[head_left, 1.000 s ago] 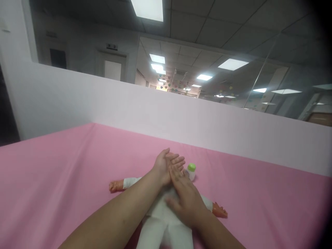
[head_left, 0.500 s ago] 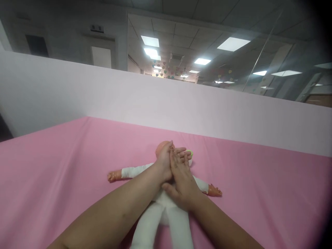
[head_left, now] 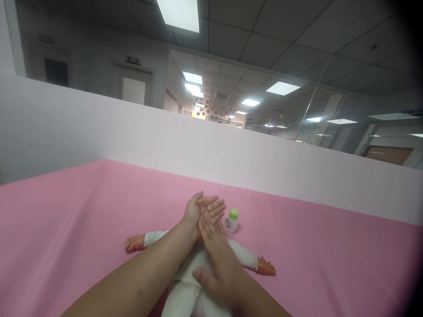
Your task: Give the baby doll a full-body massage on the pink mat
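Note:
My left hand (head_left: 201, 213) is held palm up above the doll's chest and head, its fingers stretched out to the right. Across its palm lie the fingers of my right hand (head_left: 216, 251), flat and palm down, with the thumb spread apart. Both hands hold nothing that I can see. Beneath them a baby doll (head_left: 187, 268) lies on its back, its white cloth arms spread to both sides. My hands hide its head. Just right of my left fingertips stands a small white bottle (head_left: 231, 222) with a green cap.
A pink sheet (head_left: 313, 246) with soft folds covers the surface under the doll. Behind it runs a low white wall (head_left: 231, 154), with a glass pane above. Ceiling lights and doors show farther back.
My view has tilted up, so the scene sits lower. My hands have shifted away from the bottle, which now shows whole. My right hand has slid back along the left palm.

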Available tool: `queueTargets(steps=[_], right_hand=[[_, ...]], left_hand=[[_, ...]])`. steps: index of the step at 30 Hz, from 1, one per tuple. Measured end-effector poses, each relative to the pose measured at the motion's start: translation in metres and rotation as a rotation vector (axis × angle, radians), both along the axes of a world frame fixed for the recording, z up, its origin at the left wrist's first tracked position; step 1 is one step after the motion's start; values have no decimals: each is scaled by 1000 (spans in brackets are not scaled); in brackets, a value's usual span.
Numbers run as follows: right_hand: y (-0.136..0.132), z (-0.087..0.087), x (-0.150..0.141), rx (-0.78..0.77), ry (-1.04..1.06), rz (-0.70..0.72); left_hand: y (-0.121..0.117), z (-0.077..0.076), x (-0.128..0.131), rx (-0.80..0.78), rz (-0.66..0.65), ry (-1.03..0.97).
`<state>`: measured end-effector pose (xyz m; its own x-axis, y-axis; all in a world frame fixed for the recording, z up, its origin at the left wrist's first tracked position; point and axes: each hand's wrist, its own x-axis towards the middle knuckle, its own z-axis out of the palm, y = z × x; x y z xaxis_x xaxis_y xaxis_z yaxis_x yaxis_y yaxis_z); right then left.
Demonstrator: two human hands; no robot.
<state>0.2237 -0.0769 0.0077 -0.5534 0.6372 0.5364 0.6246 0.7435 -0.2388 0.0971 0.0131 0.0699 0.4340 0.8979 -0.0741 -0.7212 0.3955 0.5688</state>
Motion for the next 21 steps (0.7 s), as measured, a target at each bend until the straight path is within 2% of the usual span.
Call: queueTargets(steps=[4,8,12,17,21], right_hand=[[6,-4,-2,43,90,-150],[15,-6,5,3,86,-247],[20,-5,10,-63,49,-227],[16,-7,7,-95,43,-115],[7,-8,2,-65,58,-11]], left_hand=[[-18,-3,21,-36,-33,-8],[-24,-6,31,-66,-62,42],[-11,-8,21,-97,13,89],[15,-15,-2,-23,114,68],[15,-11,-5,-3,97,5]])
